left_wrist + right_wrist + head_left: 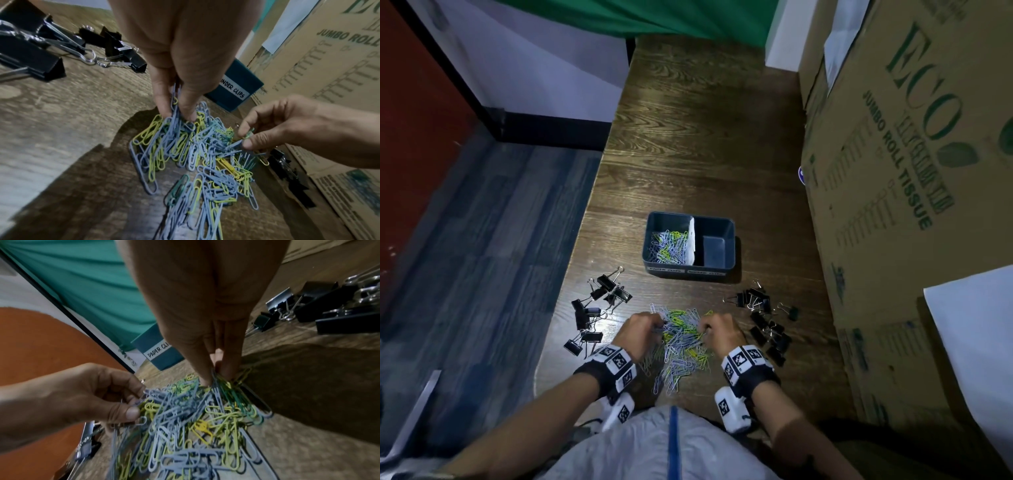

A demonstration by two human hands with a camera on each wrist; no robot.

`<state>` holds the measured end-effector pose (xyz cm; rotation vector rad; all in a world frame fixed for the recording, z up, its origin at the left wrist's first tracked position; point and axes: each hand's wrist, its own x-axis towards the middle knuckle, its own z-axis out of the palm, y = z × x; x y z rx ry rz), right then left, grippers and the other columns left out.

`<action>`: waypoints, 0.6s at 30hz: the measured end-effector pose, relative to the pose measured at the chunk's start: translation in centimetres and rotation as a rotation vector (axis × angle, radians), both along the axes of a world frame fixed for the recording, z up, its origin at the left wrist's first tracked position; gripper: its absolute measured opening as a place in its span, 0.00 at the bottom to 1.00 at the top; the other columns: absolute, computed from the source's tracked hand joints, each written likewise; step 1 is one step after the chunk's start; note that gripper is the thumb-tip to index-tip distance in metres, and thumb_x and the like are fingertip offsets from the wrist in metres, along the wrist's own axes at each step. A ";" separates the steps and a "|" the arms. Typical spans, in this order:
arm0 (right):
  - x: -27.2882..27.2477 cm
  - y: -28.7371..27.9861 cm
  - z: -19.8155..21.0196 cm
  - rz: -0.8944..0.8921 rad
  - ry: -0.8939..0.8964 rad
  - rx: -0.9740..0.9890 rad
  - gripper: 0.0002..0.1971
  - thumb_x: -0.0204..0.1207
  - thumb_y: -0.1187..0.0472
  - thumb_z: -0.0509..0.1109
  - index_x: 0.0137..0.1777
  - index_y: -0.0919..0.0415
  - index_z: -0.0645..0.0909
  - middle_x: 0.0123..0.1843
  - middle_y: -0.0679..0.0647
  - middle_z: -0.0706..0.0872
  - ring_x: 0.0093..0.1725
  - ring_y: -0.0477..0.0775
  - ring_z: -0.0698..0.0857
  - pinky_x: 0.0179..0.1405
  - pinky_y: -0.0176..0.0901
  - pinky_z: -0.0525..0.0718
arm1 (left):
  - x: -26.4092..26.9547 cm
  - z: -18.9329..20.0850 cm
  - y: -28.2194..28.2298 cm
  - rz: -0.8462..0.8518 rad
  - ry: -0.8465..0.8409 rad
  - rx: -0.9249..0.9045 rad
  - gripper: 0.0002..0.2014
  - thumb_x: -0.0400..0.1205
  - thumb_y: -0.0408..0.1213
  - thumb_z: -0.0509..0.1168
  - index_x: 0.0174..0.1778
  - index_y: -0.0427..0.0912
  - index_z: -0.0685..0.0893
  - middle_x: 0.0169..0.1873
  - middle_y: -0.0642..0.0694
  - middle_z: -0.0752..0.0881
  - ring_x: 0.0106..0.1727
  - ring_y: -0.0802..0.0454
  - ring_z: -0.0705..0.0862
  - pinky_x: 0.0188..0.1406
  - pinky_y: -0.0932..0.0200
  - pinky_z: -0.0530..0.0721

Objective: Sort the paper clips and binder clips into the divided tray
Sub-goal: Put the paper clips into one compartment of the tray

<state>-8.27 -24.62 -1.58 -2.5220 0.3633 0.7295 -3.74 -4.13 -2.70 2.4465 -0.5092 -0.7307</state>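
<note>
From the head camera, one dark blue divided tray [690, 244] sits on the wooden counter [705, 137], with two compartments: the left one holds a heap of paper clips, too many to count, and the right one has only its bare floor showing. Two labels show on its near wall. Nearer the person lies one loose pile of paper clips [681, 342] in blue, yellow and green. Two groups of black binder clips flank it: the left group [594, 311], roughly ten, and the right group [767, 325], roughly a dozen. One large cardboard box [907, 171] stands along the counter's right side. The left hand [640, 330] and right hand [719, 330] both reach into the far edge of the pile.

From the left wrist, the left hand [180, 68] pinches several blue paper clips between thumb and fingertips, while the right hand [273, 123] pinches a few clips at the pile's edge. The tray label reads "BINDER CLIPS", partly hidden.

From the right wrist, the right hand [211, 321] grasps a small bunch of clips with closed fingertips; the left hand [92, 395] grasps blue ones. The other label reads "PAPER CLI", cut off.
</note>
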 end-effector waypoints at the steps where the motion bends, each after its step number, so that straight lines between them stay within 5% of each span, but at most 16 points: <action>1: 0.2 -0.2 0.2 -0.013 0.007 -0.002 0.14 0.74 0.72 0.75 0.48 0.50 0.90 0.52 0.50 0.92 0.46 0.53 0.90 0.50 0.50 0.90 | 0.2 0.1 0.2 0.010 -0.009 -0.015 0.10 0.76 0.25 0.71 0.50 0.39 0.87 0.41 0.46 0.86 0.40 0.52 0.85 0.38 0.70 0.82; 7: 0.7 -1.1 1.7 -0.047 -0.005 0.009 0.11 0.77 0.71 0.74 0.51 0.55 0.92 0.56 0.52 0.92 0.51 0.51 0.90 0.53 0.41 0.88 | 1.4 2.0 0.9 0.023 -0.095 -0.095 0.10 0.74 0.24 0.73 0.46 0.41 0.90 0.38 0.50 0.88 0.37 0.58 0.85 0.36 0.77 0.77; 10: 0.6 -1.4 2.5 -0.065 -0.024 0.014 0.12 0.78 0.71 0.73 0.51 0.54 0.92 0.57 0.52 0.92 0.51 0.51 0.90 0.52 0.41 0.88 | 2.3 3.9 0.9 0.029 -0.132 -0.157 0.09 0.75 0.26 0.73 0.50 0.41 0.89 0.39 0.51 0.88 0.37 0.60 0.86 0.38 0.66 0.86; 13: 0.5 -1.6 3.3 -0.065 -0.048 0.024 0.12 0.78 0.70 0.72 0.51 0.53 0.93 0.56 0.51 0.92 0.51 0.51 0.90 0.53 0.39 0.88 | 3.7 6.6 0.4 0.024 -0.228 -0.197 0.10 0.74 0.27 0.75 0.51 0.38 0.90 0.42 0.47 0.90 0.39 0.60 0.86 0.42 0.79 0.80; 18: 0.4 -1.5 5.0 -0.060 -0.114 0.058 0.08 0.78 0.68 0.75 0.50 0.56 0.92 0.53 0.51 0.92 0.49 0.49 0.90 0.43 0.32 0.81 | 7.4 11.5 -1.7 0.083 -0.309 -0.259 0.08 0.79 0.32 0.71 0.53 0.40 0.88 0.43 0.50 0.89 0.39 0.67 0.83 0.40 0.80 0.80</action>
